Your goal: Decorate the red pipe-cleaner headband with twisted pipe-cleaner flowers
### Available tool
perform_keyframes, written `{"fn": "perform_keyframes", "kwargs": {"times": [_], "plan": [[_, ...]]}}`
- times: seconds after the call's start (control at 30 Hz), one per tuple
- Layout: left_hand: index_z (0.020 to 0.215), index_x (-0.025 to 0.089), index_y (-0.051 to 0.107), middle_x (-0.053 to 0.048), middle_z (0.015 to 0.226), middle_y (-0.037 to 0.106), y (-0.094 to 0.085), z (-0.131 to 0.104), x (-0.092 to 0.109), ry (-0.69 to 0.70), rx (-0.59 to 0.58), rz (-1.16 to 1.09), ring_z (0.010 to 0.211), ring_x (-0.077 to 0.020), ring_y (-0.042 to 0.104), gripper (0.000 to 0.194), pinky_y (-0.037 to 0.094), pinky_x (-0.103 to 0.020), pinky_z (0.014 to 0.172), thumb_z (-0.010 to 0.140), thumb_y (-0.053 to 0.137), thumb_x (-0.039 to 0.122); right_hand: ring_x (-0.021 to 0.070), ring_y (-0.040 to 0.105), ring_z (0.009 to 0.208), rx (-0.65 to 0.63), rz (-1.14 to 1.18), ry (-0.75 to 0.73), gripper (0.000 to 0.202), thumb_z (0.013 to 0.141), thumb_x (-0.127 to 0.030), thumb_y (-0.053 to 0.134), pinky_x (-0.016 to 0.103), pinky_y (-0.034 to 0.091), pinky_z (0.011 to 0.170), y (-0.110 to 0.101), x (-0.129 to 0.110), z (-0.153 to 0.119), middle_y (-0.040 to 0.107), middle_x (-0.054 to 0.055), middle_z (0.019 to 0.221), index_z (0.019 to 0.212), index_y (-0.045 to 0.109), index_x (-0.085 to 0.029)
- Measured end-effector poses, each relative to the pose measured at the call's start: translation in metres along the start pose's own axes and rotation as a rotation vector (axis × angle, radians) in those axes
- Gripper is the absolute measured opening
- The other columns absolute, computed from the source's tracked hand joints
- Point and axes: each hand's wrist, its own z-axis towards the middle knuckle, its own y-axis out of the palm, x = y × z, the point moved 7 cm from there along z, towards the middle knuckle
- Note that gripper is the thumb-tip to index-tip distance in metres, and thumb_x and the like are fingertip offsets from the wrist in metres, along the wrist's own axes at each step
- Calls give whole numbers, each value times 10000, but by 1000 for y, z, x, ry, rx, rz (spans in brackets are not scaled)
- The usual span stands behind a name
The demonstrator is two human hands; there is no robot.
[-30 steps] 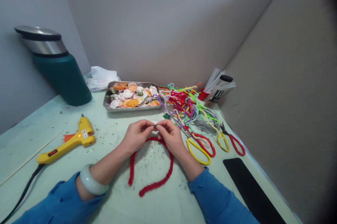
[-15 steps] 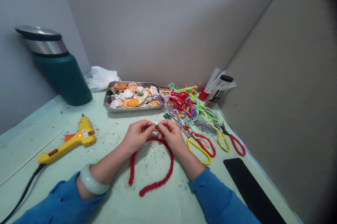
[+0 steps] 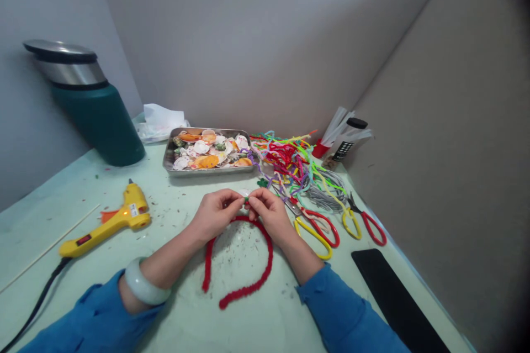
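Note:
My left hand [image 3: 217, 210] and my right hand [image 3: 269, 214] meet at the middle of the table, thumbs and fingertips pinched together. Between them is a small green and red piece [image 3: 246, 200], mostly covered by the fingers, so its exact kind is unclear. A pale round thing [image 3: 244, 193] shows just behind the fingertips. Below the hands lies a red fuzzy headband [image 3: 270, 262], its two ends toward me and its top partly under my fingers. A small dark green fuzzy piece [image 3: 262, 182] rests beyond my right hand.
A metal tray [image 3: 211, 173] of seashells stands behind the hands, beside a heap of coloured pipe cleaners [image 3: 285, 157]. Scissors [image 3: 317, 234] and a second pair [image 3: 364, 220] lie right. Left are a yellow glue gun [image 3: 124, 217], a thin stick [image 3: 49, 248] and a green flask [image 3: 99, 121].
Both hands stay in nearly the same place, still pinching the small piece, with only a slight shift of the fingers. The headband has not moved.

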Motion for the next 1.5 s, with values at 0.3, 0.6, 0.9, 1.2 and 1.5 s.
{"fn": "perform_keyframes", "kwargs": {"times": [0.3,0.6,0.9,1.2,1.5], "plan": [[705,146,607,18,571,549,4,1,-2,-75,-17,-138,518,-105,449,218,355,-212,498,769,553,347,75,475,467,19,-16,-8,161,793,-335,593,205,374,473,0,3,0,542,-50,601,775,536,-186],[732,143,609,41,483,502,3,1,-7,-166,18,-250,459,-104,432,247,324,-220,470,739,592,389,107,507,578,105,-223,-175,132,820,-300,575,229,427,537,-2,1,-4,577,-4,770,923,567,-218],[774,145,571,44,555,529,8,0,-2,-144,-21,-388,467,-88,445,246,346,-216,470,700,642,368,104,501,544,104,-233,-174,113,848,-293,535,230,416,521,-2,-1,-4,590,-7,753,928,564,-218],[781,141,589,33,583,549,8,1,-4,-157,-30,-391,467,-86,445,237,348,-219,470,694,645,353,171,597,771,121,-550,-369,148,848,-227,522,292,461,701,0,-21,-10,664,58,882,934,640,-202],[745,139,597,36,548,545,8,1,-4,-180,-25,-374,454,-84,445,231,339,-212,459,677,652,353,182,621,808,129,-584,-410,160,851,-207,509,308,470,739,1,-24,-12,685,58,872,910,657,-210]]}}
